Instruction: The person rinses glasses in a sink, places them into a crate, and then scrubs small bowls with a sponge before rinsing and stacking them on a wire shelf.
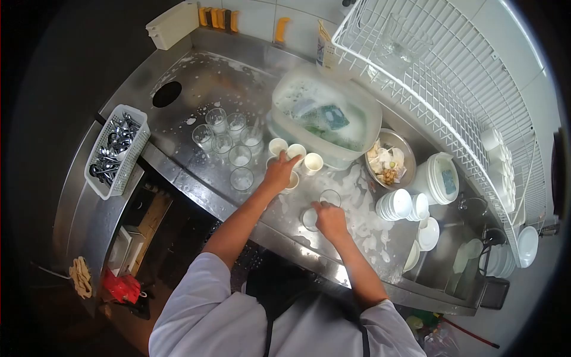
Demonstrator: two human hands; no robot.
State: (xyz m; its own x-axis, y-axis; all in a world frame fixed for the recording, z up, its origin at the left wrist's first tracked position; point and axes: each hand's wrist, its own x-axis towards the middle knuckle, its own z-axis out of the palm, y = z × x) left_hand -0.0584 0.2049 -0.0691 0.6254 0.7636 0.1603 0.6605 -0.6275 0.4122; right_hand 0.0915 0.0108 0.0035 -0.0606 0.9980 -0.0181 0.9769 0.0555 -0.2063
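Note:
On the wet steel counter, my left hand (281,171) reaches over a group of white cups (312,162), its fingers spread and touching the cups' rims. Which cup it grips, if any, cannot be made out. My right hand (331,219) is closed at the rim of a clear glass (309,219); a second clear glass (331,197) stands just beyond its fingers. Several soapy glasses (240,156) stand upright left of the cups. Behind the cups is a plastic tub (276,122) of sudsy water with a green sponge (333,117) in it.
A basket of cutlery (140,130) sits at the left edge. On the right are a bowl of scraps (409,156), a white bucket (423,181), stacked white bowls (394,204) and a sink (440,256). A white wire rack (416,95) hangs above.

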